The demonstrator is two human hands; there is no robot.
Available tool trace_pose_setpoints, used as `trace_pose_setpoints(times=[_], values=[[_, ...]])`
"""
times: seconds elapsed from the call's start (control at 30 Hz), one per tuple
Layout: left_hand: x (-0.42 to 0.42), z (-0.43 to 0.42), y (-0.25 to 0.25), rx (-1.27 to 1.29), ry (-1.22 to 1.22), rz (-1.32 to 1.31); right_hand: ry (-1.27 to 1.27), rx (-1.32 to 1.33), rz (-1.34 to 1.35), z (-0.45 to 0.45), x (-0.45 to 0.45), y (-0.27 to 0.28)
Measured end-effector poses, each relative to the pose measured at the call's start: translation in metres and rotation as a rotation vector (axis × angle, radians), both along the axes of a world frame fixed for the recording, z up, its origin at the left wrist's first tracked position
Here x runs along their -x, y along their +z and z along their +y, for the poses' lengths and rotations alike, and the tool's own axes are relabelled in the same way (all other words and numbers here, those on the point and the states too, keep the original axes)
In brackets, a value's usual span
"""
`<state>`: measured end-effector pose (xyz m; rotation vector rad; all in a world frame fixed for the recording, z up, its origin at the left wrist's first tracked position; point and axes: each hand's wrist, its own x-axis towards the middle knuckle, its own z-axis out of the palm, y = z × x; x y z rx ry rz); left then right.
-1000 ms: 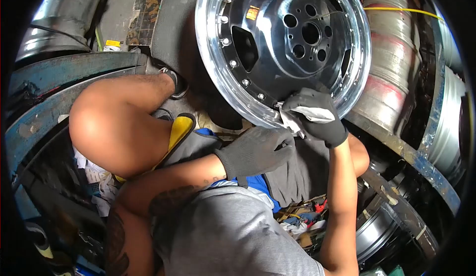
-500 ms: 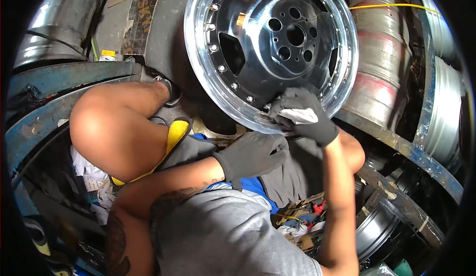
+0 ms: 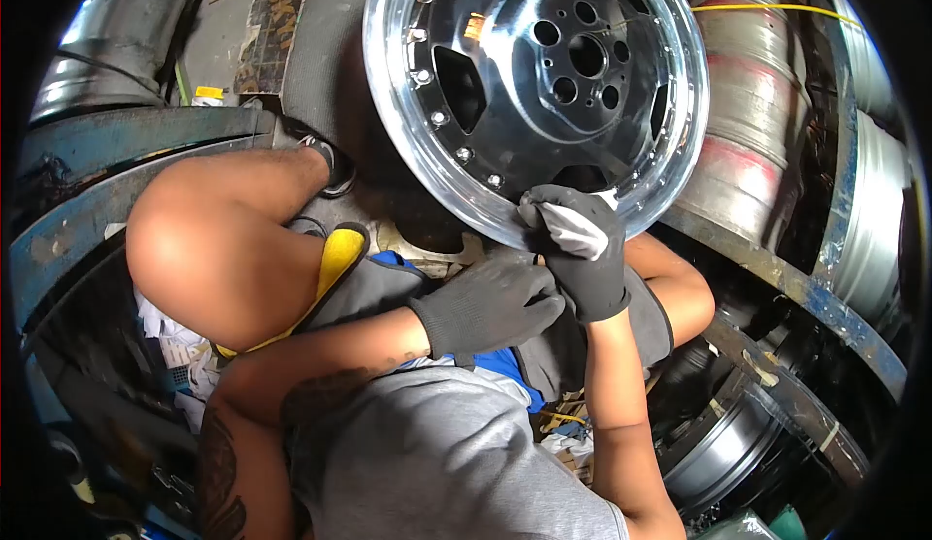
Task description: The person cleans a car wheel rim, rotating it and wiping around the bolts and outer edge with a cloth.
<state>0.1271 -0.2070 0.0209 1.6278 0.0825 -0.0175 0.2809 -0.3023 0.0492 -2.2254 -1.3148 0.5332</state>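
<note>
A polished car wheel rim (image 3: pixel 524 94) with a bright outer lip and small bolts around its dark face leans upright before me. My right hand (image 3: pixel 590 268), in a dark grey glove, is closed on a folded white cloth (image 3: pixel 580 232) by the wheel's lower lip. My left hand (image 3: pixel 490 302), gloved alike, is just below the lip over my lap, close to the right wrist. Its fingers are curled; what they hold, if anything, is hidden.
Stacked wheel barrels (image 3: pixel 733 103) stand at the right behind a worn blue metal frame (image 3: pixel 777 259). Another metal barrel (image 3: pixel 116 35) is at the upper left, above a blue beam (image 3: pixel 146 142). A yellow cord (image 3: pixel 777 7) crosses the upper right.
My right hand has moved left and slightly down along the wheel's lower lip, still with the cloth, and its wrist has turned. The left hand has barely shifted.
</note>
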Motion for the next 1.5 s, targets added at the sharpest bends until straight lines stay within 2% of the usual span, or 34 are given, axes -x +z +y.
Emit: trace_pose_setpoints(times=[0.03,0.17,0.27,0.4,0.53,0.63,0.73,0.9,1.0,1.2,1.27,1.33,1.37,1.47,1.5], values=[[0.001,-0.001,-0.004,-0.053,0.028,-0.039,0.022,0.021,-0.085,0.001,0.004,0.000],[0.006,0.010,-0.004,-0.036,-0.090,0.107,0.027,0.024,-0.237,-0.001,0.015,-0.008],[0.007,0.012,-0.001,-0.017,-0.096,0.095,0.011,-0.001,-0.208,-0.003,0.018,-0.006],[0.001,0.015,0.011,0.086,-0.095,0.130,0.109,0.010,-0.120,0.002,0.001,0.002],[0.003,0.006,-0.001,-0.008,-0.138,0.120,0.215,0.027,-0.151,0.001,-0.006,0.001],[0.005,0.001,-0.004,-0.030,-0.043,-0.020,0.354,0.045,-0.160,-0.006,-0.022,-0.001],[0.004,0.011,0.006,0.089,-0.139,0.190,0.513,0.028,-0.159,-0.004,-0.039,0.006],[0.001,0.010,0.002,0.108,-0.120,0.189,0.609,0.003,-0.162,-0.011,-0.054,0.004],[0.003,0.009,0.002,0.078,-0.116,0.149,0.616,-0.058,-0.145,-0.014,-0.057,-0.006],[-0.003,0.019,0.015,0.172,-0.182,0.230,0.346,-0.013,-0.109,-0.006,-0.027,0.002],[0.000,0.014,0.004,0.089,-0.124,0.175,0.214,0.009,-0.096,-0.004,-0.013,0.000],[-0.001,0.012,-0.001,-0.099,-0.074,0.115,0.104,-0.003,-0.124,-0.001,-0.001,-0.005],[0.000,0.012,-0.002,-0.039,-0.119,0.190,0.080,0.005,-0.161,0.000,0.003,-0.008],[-0.004,0.023,0.010,0.077,-0.160,0.260,0.114,0.022,-0.133,0.001,0.002,0.004],[-0.001,0.014,0.003,0.080,-0.107,0.186,0.198,0.021,-0.117,-0.006,-0.009,-0.002]])
